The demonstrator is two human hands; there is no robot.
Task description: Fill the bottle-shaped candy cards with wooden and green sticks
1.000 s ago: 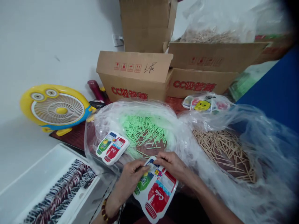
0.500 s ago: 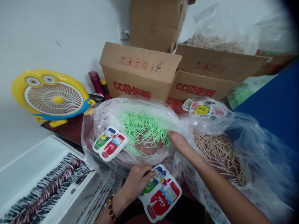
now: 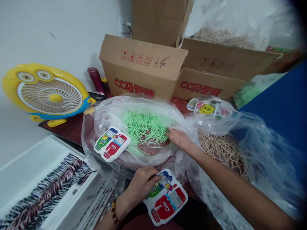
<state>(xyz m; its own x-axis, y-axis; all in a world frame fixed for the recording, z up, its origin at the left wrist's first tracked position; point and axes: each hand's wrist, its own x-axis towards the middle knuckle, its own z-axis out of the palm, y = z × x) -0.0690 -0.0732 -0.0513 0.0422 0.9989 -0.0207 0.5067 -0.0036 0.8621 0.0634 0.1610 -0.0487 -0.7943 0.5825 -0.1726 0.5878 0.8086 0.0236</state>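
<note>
My left hand point(image 3: 144, 182), with a beaded bracelet at the wrist, pinches the upper left edge of a white bottle-shaped packet point(image 3: 168, 198) printed with a green Sprite and a red Cola bottle. Thin green sticks point(image 3: 146, 127) lie in a heap inside an opened clear plastic bag point(image 3: 110, 108). At the heap's right edge is my right hand point(image 3: 178, 138), fingers drawn together and touching the sticks; what they grip is hidden. A second packet of the same print point(image 3: 112, 144) rests on the left side of the bag.
Brown sticks point(image 3: 220, 150) lie in another plastic bag to the right. Behind stand cardboard boxes point(image 3: 141, 70), with a smiley-printed packet point(image 3: 206, 108) before them. A yellow fan point(image 3: 56, 97) and a white bin point(image 3: 59, 140) holding rows of striped pieces are at left.
My right hand has moved slightly left along the edge of the green sticks. My left hand keeps its hold on the packet. The whole view has shifted a little.
</note>
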